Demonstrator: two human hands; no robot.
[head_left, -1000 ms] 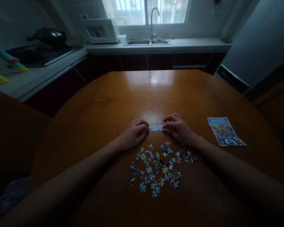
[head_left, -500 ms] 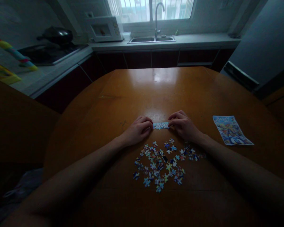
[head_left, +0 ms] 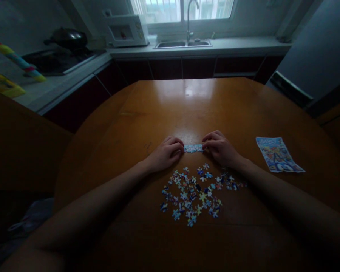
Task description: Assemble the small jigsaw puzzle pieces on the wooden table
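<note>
A short joined strip of puzzle pieces (head_left: 193, 148) lies flat on the brown wooden table (head_left: 147, 124). My left hand (head_left: 166, 153) pinches its left end with curled fingers. My right hand (head_left: 220, 148) pinches the right end the same way. Just nearer to me, several loose coloured puzzle pieces (head_left: 195, 194) are scattered in a patch between my forearms.
A printed picture sheet (head_left: 277, 155) lies on the table to the right. Beyond the table runs a counter with a sink and tap (head_left: 184, 42), a white microwave (head_left: 126, 32) and a dark pan (head_left: 69, 37) on the hob. Striped coloured objects (head_left: 15, 60) sit at far left.
The view has shifted slightly, so everything sits a little more to the right and higher. Both hands stay on the ends of the strip.
</note>
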